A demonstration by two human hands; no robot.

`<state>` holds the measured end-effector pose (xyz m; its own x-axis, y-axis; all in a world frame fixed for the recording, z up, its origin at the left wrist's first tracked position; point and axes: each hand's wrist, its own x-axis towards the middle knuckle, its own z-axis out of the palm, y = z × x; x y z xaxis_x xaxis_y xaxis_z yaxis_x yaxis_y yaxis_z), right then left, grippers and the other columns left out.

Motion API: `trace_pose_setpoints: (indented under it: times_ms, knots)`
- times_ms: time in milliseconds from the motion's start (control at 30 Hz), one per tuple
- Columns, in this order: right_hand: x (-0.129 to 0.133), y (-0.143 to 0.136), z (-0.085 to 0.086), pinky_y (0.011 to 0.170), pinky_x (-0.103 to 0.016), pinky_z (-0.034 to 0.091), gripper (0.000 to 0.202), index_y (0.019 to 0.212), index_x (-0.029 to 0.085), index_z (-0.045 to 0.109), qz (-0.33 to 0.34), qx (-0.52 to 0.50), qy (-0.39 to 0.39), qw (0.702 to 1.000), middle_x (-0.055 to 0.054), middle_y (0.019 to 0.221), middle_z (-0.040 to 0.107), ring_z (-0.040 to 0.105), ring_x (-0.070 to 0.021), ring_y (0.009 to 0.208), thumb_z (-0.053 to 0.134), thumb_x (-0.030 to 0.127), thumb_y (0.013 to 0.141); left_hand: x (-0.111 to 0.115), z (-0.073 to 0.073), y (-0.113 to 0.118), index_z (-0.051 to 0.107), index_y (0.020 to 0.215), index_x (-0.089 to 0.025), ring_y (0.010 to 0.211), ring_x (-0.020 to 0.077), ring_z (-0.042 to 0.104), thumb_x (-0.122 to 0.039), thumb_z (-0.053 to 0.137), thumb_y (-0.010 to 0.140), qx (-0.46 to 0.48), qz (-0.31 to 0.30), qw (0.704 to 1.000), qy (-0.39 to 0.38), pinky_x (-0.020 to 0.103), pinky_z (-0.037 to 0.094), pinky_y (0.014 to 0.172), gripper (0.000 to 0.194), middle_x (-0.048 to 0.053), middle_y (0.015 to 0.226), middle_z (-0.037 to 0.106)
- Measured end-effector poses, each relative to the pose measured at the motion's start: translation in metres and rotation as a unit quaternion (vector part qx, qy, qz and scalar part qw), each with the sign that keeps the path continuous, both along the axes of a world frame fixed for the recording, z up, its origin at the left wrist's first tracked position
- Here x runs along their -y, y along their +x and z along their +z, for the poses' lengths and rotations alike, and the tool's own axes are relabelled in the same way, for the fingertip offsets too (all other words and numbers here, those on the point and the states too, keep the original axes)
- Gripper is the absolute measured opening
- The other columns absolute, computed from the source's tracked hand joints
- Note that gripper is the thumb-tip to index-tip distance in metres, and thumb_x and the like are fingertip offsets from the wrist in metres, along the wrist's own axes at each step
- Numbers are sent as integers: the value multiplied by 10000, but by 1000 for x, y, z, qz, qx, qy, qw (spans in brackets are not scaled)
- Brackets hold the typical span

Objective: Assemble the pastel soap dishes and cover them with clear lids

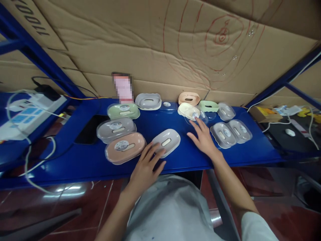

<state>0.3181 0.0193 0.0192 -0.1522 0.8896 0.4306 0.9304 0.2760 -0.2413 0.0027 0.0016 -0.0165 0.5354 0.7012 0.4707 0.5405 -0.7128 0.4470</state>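
Note:
In the head view, my left hand (147,164) lies with fingers apart at the near left edge of a light grey oval soap dish (172,137), which has a pale slot in its middle. My right hand (204,139) reaches out, fingers and thumb spread, with its fingertips at a clear lid (204,117) bearing a round label. That lid is partly hidden by the fingers and lies against a cream dish (185,109). Left of my left hand sits a pink dish (136,139) under a labelled clear cover, with a grey covered dish (105,129) behind it.
A green covered dish (112,112), a grey dish (149,100), a peach dish (183,96) and a green dish (213,106) stand toward the back. Grey covered dishes (222,129) are at right. A phone (122,87) leans on the cardboard wall (150,60). Cables (27,157) hang left.

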Motion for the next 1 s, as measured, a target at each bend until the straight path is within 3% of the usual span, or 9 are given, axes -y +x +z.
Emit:
trace_pose_setpoints:
  times_ms: [133, 200, 267, 433, 533, 667, 800, 1000]
  knots:
    - [-39, 32, -6, 1212, -684, 367, 694, 1611, 144, 450, -117, 11, 9, 993, -249, 1689, 377, 343, -451, 1575, 504, 574, 1069, 1, 2, 0, 640, 1278, -245, 1528, 328, 457, -238, 668, 1021, 38, -6, 999, -7, 582, 458, 1242, 259, 115, 1488, 599]
    - [-50, 42, -11, 1149, -727, 416, 730, 1581, 94, 472, -163, -18, 13, 986, -303, 1605, 469, 441, -489, 1502, 518, 593, 1051, 2, 1, -1, 637, 1246, -239, 1531, 336, 461, -252, 686, 1013, 50, -6, 999, -14, 579, 465, 1237, 239, 131, 1536, 547]
    - [-52, 46, -14, 1108, -685, 487, 665, 1538, 106, 518, -158, -49, 11, 986, -280, 1499, 588, 564, -447, 1403, 495, 570, 1063, 3, 1, -2, 637, 1212, -236, 1544, 343, 449, -244, 677, 1018, 56, 2, 998, -29, 574, 467, 1235, 199, 138, 1601, 473]
    - [-17, 25, -2, 1213, -593, 454, 466, 1529, 217, 540, -66, -78, 60, 993, -160, 1507, 620, 556, -320, 1441, 431, 408, 1119, 1, 1, -4, 626, 1184, -255, 1545, 328, 453, -231, 654, 1027, 67, 17, 995, -66, 561, 459, 1242, 162, 121, 1650, 416]
    - [19, -5, -1, 1280, -606, 381, 434, 1536, 291, 535, 81, -89, 67, 990, -108, 1538, 600, 498, -288, 1505, 501, 278, 1103, -1, 1, -5, 542, 1383, -282, 1575, 331, 410, -264, 700, 1001, 75, 30, 991, -111, 563, 444, 1250, 414, 134, 1695, 368]
    - [52, -37, -10, 1310, -625, 332, 506, 1569, 271, 471, 234, -87, 7, 968, -123, 1579, 555, 458, -275, 1539, 534, 169, 1077, -2, 2, -7, 315, 1623, -336, 1608, 331, 350, -296, 720, 989, 82, 25, 984, -157, 569, 405, 1270, 753, 133, 1745, 305]
    - [55, -46, -12, 1318, -650, 287, 443, 1511, 221, 506, 274, -71, -29, 959, -144, 1536, 579, 430, -271, 1555, 507, 136, 1077, -3, 2, -9, 269, 1654, -350, 1598, 321, 370, -306, 695, 1005, 73, -8, 983, -166, 563, 381, 1284, 778, 121, 1727, 353]
    - [43, -41, -14, 1294, -630, 339, 518, 1555, 213, 516, 282, -9, -11, 959, -161, 1470, 601, 464, -303, 1523, 632, 247, 1052, -5, 1, -12, 445, 1550, -352, 1531, 318, 467, -304, 724, 992, 74, -9, 987, -141, 573, 424, 1251, 626, 119, 1635, 444]
